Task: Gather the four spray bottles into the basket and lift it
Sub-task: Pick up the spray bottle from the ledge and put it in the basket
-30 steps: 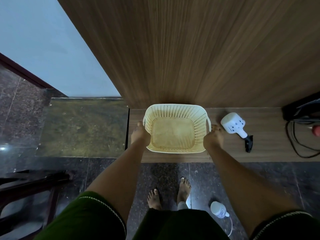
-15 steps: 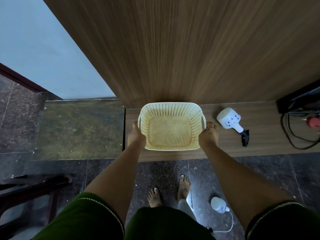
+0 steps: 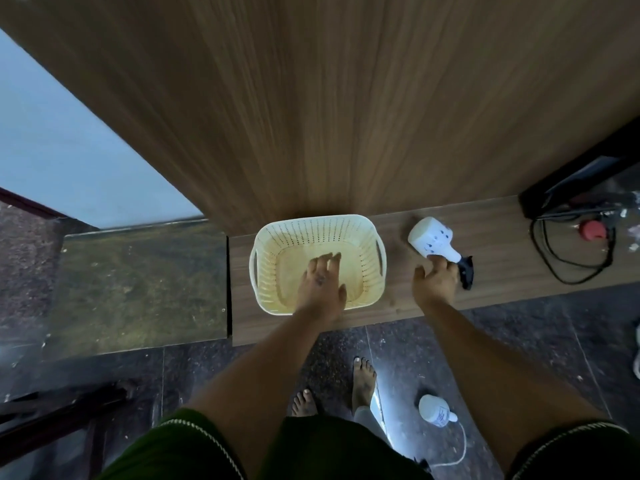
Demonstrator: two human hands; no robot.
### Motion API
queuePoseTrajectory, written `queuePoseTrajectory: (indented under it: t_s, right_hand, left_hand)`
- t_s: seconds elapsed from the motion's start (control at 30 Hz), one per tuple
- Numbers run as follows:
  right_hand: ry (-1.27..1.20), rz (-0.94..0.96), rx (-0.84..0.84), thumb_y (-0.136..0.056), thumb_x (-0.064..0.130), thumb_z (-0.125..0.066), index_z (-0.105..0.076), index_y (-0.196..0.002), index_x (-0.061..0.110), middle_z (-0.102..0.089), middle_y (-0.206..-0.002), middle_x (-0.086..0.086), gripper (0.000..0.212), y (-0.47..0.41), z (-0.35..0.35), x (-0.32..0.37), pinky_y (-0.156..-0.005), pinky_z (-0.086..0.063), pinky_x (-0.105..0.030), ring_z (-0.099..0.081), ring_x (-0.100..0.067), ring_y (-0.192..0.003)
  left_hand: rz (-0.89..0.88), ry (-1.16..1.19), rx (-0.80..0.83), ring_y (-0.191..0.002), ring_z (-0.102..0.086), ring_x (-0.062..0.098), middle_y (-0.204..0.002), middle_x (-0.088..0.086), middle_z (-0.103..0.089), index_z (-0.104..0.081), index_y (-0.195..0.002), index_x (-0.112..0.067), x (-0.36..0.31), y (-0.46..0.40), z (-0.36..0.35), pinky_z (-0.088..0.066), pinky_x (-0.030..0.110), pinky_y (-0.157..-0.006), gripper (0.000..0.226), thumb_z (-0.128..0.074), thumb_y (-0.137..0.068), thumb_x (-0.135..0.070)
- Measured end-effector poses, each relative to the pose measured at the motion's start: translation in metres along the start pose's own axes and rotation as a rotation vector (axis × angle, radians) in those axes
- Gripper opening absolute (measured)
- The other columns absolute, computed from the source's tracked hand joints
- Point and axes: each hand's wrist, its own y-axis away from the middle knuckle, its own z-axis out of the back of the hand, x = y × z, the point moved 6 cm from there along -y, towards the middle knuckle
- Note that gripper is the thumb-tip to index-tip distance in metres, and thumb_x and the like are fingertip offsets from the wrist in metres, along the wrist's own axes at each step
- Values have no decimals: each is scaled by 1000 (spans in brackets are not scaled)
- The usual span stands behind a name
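Fingers (image 3: 437, 268) seemingly touching spray bottle (image 3: 433, 240) beside basket (image 3: 375, 237).

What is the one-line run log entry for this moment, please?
left hand: open over basket | right hand: reaching spray bottle neck | basket: empty, on shelf

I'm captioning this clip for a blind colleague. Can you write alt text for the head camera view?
Seen from above, a person's right hand reaches for the neck of a white spray bottle lying on a wooden ledge, while the left hand is spread open over an empty cream perforated basket. Another white bottle lies on the dark floor near bare feet.
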Motion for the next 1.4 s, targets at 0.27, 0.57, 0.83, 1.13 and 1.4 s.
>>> queuePoseTrajectory:
  t_s: [0.27,0.57,0.83,1.13,1.4]
  right_hand:
    - [41,-239,83,-92,19,-53,-44,-133,3,-40,-136,-20,45,-59,35,-81,-99,-42,-41,-50,-40,-117]
    - [23,-349,196,-93,18,-53,-31,-145,6,-35,-147,-17,58,-117,22,-127,-105,-39,-40,-41,-37,-131]
    - [-31,-411,253,-90,6,-50,-42,-136,7,-48,-135,-20,46,-133,-6,-142,-98,-46,-43,-51,-39,-118]
    - [-134,-510,109,-94,13,-47,-52,-126,2,-54,-126,-20,34,-128,7,-141,-86,-45,-35,-56,-37,-109]
    - [-375,-433,-40,-94,11,-48,-64,-115,5,-68,-106,-16,28,-101,49,-89,-67,-41,-27,-58,-25,-83]
  left_hand:
    - [-220,241,0,-124,-46,27,-136,15,-48,-38,-139,-5,-117,-59,-24,-44,34,-96,48,-50,-93,-17]
    - [-7,258,249,-135,-40,29,-148,16,-37,-18,-149,-5,-152,-151,-92,-36,39,-110,68,-55,-94,-18]
    - [128,310,390,-134,-39,36,-149,19,-37,-23,-149,-11,-141,-176,-130,-33,42,-111,60,-48,-94,-14]
    - [184,357,356,-133,-43,29,-147,13,-42,-30,-146,-11,-142,-173,-120,-36,35,-108,53,-49,-97,-19]
    - [144,446,43,-120,-56,28,-135,11,-54,-43,-137,-9,-137,-146,-49,-44,30,-95,54,-52,-94,-40]
